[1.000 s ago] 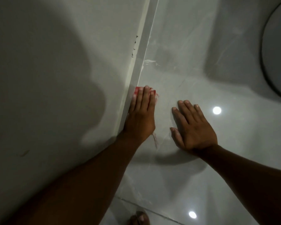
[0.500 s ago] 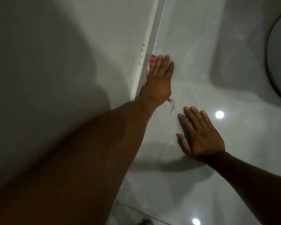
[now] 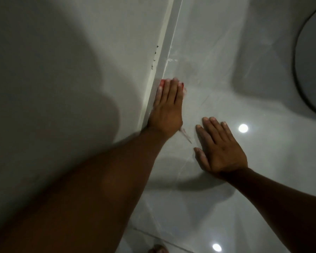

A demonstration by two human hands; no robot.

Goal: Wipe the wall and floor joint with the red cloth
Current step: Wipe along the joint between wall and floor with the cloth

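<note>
My left hand (image 3: 167, 106) lies flat on the red cloth (image 3: 162, 82), pressing it against the floor where it meets the white skirting strip (image 3: 164, 55) at the foot of the wall. Only the cloth's red edges show past my fingertips, and a pale thread (image 3: 185, 135) trails out by my wrist. My right hand (image 3: 219, 148) rests palm down on the glossy floor tile, fingers spread, holding nothing, a little to the right of the left hand.
The grey wall (image 3: 62, 70) fills the left side, with small dark specks (image 3: 154, 57) beside the skirting. A dark-rimmed round object (image 3: 310, 61) sits at the upper right. Ceiling lights (image 3: 243, 128) reflect in the tile. Toes (image 3: 157, 249) show at the bottom edge.
My left hand slid the cloth forward along the joint half a second ago and has now pulled it back toward me. My right hand has stayed planted.
</note>
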